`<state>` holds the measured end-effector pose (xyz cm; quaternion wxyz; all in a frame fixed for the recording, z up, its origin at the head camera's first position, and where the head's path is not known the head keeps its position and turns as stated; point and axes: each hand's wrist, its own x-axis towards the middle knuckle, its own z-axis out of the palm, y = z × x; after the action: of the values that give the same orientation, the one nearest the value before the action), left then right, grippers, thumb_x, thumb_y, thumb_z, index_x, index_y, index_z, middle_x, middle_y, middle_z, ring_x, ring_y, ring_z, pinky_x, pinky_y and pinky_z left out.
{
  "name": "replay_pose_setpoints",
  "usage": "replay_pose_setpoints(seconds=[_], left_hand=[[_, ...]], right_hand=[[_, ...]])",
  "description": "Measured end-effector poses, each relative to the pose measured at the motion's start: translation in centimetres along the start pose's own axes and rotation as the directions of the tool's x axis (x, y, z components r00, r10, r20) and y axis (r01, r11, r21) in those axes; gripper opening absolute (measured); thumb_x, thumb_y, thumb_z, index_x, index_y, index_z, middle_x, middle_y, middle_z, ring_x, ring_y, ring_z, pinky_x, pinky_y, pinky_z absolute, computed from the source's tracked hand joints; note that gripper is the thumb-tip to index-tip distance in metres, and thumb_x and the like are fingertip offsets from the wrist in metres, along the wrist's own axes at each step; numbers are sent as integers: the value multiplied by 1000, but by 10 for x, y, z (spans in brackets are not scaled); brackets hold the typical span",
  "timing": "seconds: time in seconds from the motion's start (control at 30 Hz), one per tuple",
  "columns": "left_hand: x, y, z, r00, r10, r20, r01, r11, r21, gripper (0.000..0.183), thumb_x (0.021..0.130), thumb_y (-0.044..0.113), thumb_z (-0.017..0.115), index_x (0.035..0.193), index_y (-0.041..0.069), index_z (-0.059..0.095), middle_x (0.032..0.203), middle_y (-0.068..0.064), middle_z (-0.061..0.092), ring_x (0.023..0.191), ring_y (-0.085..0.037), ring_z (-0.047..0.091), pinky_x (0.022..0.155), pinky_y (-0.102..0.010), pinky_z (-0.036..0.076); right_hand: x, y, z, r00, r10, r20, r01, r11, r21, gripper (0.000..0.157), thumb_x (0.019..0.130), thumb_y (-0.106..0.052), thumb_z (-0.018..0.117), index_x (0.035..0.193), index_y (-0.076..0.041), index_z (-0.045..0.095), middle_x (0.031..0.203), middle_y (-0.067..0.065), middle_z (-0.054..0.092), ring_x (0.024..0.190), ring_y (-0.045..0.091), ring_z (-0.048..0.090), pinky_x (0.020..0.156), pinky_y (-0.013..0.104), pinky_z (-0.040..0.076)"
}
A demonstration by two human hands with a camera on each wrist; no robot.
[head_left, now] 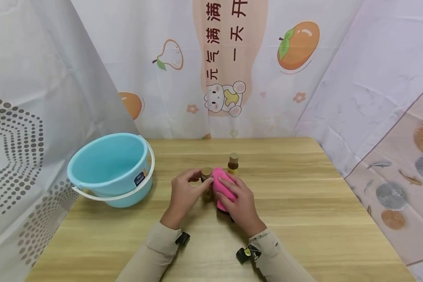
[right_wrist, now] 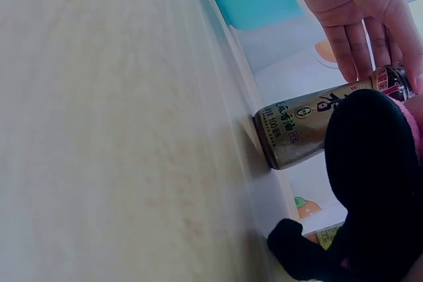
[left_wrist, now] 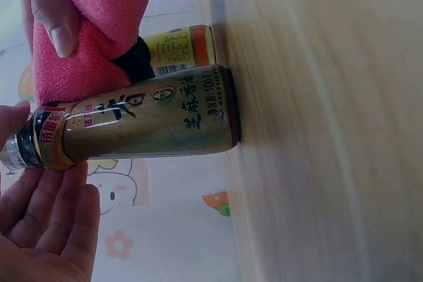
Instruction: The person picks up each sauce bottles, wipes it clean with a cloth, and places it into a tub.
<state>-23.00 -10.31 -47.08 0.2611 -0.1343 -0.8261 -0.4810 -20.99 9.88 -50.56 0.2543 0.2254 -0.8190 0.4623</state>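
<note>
A small sesame oil bottle [left_wrist: 152, 117] with a gold label stands on the table. My left hand [head_left: 185, 192] pinches its neck below the cap, the thumb on one side and the fingers on the other. My right hand [head_left: 242, 201] grips a soft pink and black cloth [head_left: 223, 188], its fingers bent over the pink side. The cloth lies right against the bottle's side. In the right wrist view the black part of the cloth [right_wrist: 373, 156] hides much of the bottle. Behind the right fingers stands a second small bottle [head_left: 234, 161] with a yellow label.
A light blue bucket [head_left: 107, 186] with a white handle stands at the left of the wooden table [head_left: 303, 215]. Printed curtains [head_left: 155, 98] hang behind the table and at both sides.
</note>
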Motion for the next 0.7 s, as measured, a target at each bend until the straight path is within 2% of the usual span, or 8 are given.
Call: replay_pose_setpoints(seconds=[0.13,0.33,0.53,0.7], left_hand=[[1,1,1,1000,10,3,-10,1000,-2,39,81,40,90,107,13,80,97,3,77,89,-13,74,80,-36,64],[4,1,-4,999,35,-4,-35,999,11,42,82,39,89,109,9,79,98,0,77,89,-16,75,80,-36,64],[5,2,-3,999,32,6,-32,999,15,41,82,39,89,109,9,79,99,0,77,90,-15,75,80,-32,64],[3,2,-1,1000,25,11,-25,1000,12,40,83,39,88,109,10,79,98,1,77,89,-14,75,78,-33,64]], right_hand=[[0,0,-2,999,37,30,-37,999,-7,45,90,-24,84,133,-23,72,145,7,61,130,29,63,100,41,57],[2,2,3,995,63,72,-62,998,-19,43,90,-25,83,131,-21,73,143,13,62,128,31,64,96,43,59],[2,2,2,983,136,124,-129,990,-63,41,91,-27,82,131,-21,74,142,11,63,127,29,64,98,41,59],[0,1,-1,971,177,164,-159,981,-113,42,91,-25,83,131,-19,73,141,15,63,129,34,63,102,46,56]])
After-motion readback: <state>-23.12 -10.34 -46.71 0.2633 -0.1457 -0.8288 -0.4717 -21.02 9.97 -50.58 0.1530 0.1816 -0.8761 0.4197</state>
